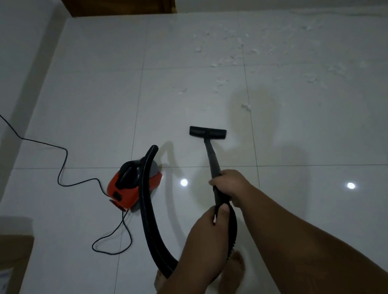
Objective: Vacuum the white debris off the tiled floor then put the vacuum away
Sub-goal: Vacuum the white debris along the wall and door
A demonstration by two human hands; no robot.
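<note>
Fingers of the right hand [231, 186] curl round the wand [213, 161], and the left hand [212, 226] grips it just behind. From the hands, its nozzle [207, 132] rests on the tiled floor [88, 110] at 12 o'clock, white debris [240, 46] lies scattered beyond toward 1 o'clock, and the red vacuum [132, 189] sits at 9 o'clock.

Right of the red canister [133, 185], the wand's [213, 159] upper end is covered by the right hand [230, 186] and left hand [211, 226] curled round it. The hose [148, 218] vanishes behind the left forearm, so its joint with the wand cannot be seen. Left of the canister, the power cord [62, 160] and a cardboard box [8, 262] are cut by the picture's edge. Far beyond the canister, the white debris [240, 46] is too small and pale to tell piece from piece.
</note>
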